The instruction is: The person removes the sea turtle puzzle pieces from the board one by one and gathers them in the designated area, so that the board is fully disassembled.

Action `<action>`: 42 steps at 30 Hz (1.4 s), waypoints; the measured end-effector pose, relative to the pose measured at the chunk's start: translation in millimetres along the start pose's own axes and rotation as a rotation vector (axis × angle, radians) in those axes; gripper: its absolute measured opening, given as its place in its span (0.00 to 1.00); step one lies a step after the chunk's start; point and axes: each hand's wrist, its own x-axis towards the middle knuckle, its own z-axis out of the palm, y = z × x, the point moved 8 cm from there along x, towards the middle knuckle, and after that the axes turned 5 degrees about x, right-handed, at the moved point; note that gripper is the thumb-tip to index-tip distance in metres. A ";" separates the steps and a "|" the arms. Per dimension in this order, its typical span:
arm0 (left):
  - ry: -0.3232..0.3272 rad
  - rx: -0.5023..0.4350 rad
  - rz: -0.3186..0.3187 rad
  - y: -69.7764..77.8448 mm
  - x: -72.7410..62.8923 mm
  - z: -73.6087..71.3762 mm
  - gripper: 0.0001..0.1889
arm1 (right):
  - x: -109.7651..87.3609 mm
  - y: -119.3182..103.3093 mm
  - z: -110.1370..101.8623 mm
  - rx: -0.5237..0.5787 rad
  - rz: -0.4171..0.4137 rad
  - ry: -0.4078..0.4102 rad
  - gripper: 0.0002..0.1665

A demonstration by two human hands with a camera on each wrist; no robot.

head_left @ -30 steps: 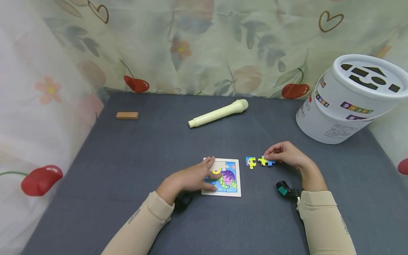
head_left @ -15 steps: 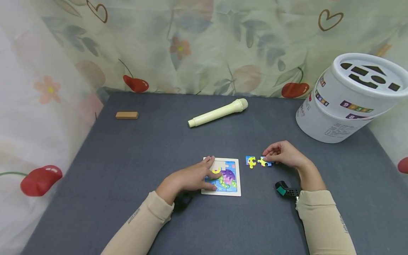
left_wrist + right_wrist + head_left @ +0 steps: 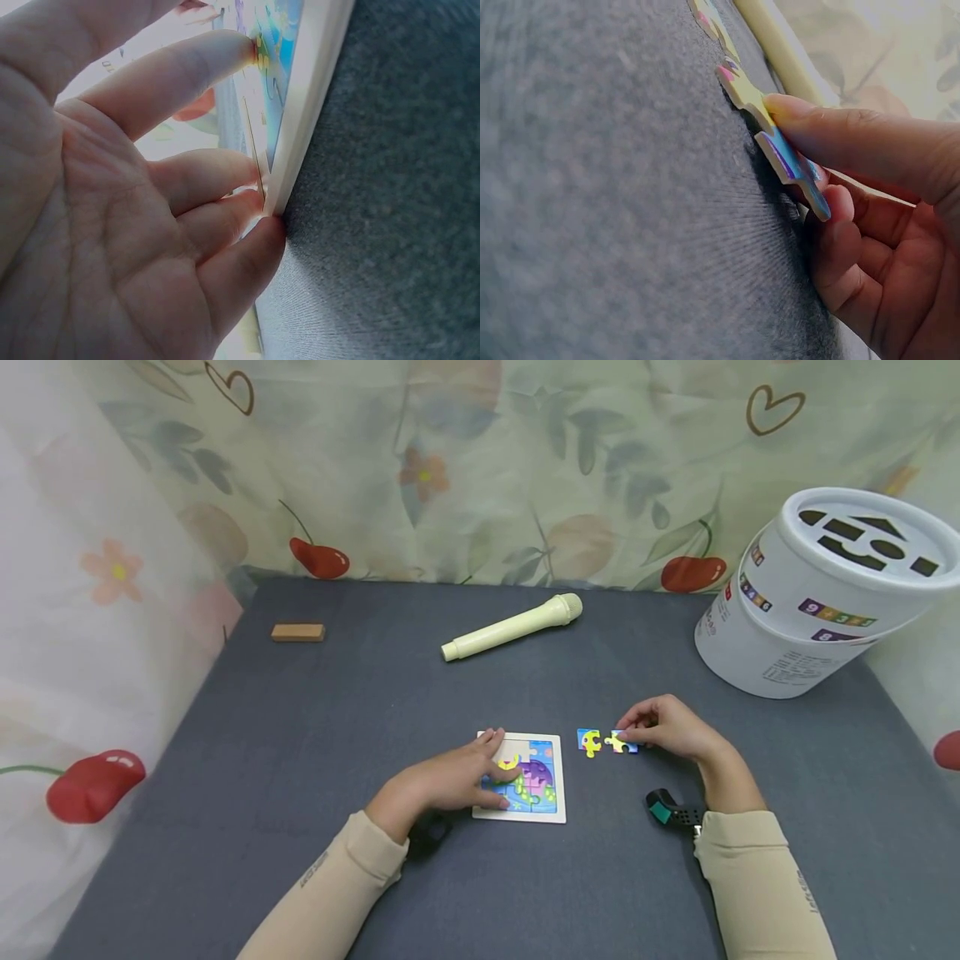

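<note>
A square jigsaw board (image 3: 560, 785) with a pale frame lies on the dark table, its colourful picture partly hidden under my left hand (image 3: 453, 775). The fingers of that hand are spread over the board; in the left wrist view some fingertips touch the board's edge (image 3: 311, 90). To the right, my right hand (image 3: 671, 727) pinches a blue-and-yellow jigsaw piece (image 3: 618, 742). The right wrist view shows the thumb on the upper face of this piece (image 3: 776, 142), which is tilted near the tabletop. Another jigsaw piece (image 3: 588, 741) lies between it and the board, a small gap from each.
A cream toy microphone (image 3: 513, 628) lies farther back, with a small wooden block (image 3: 297, 632) at the far left. On the right stands a big white bucket (image 3: 795, 610) with shaped holes in its lid. Patterned cloth (image 3: 480, 468) hangs behind the table.
My right hand has shifted slightly left with the pinched jigsaw piece, which shows at a somewhat different angle. The left hand and the board have stayed in place.
</note>
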 end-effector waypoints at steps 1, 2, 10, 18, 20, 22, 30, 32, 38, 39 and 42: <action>0.000 -0.001 0.001 0.1 -0.2 -0.2 0.27 | 0.2 -0.4 0.3 -0.005 -0.009 0.000 0.12; 0.000 -0.002 0.002 0.2 -0.4 -0.3 0.27 | 0.3 -0.8 0.7 -0.009 -0.018 0.002 0.11; -0.003 -0.007 -0.004 0.3 -0.8 -0.9 0.27 | 0.6 -1.7 1.8 -0.022 -0.054 0.017 0.09; -0.003 -0.005 -0.008 0.5 -0.5 -0.7 0.27 | 0.6 -3.0 3.1 -0.021 -0.055 0.013 0.09; -0.005 -0.006 -0.012 0.2 -0.3 -0.3 0.27 | 0.0 -3.3 3.0 -0.020 -0.051 0.009 0.09; -0.006 -0.006 -0.015 -0.4 -0.1 0.2 0.27 | -0.1 -3.0 3.0 -0.020 -0.044 0.005 0.10; -0.001 0.002 -0.014 -1.3 2.0 0.2 0.27 | 1.4 0.4 0.5 -0.017 -0.038 0.014 0.09; -0.001 0.007 -0.019 -1.5 2.5 0.4 0.27 | 1.5 1.7 -0.6 -0.011 -0.028 0.023 0.10; 0.006 0.035 -0.038 0.0 2.7 0.2 0.26 | 2.7 1.8 -2.6 0.001 0.003 0.044 0.13; 0.009 0.038 -0.042 0.3 2.6 -0.2 0.26 | 2.9 1.2 -2.7 0.001 0.005 0.044 0.13; 0.026 0.054 -0.049 1.0 2.8 -2.3 0.25 | 3.0 -3.9 -2.6 0.002 0.000 0.040 0.14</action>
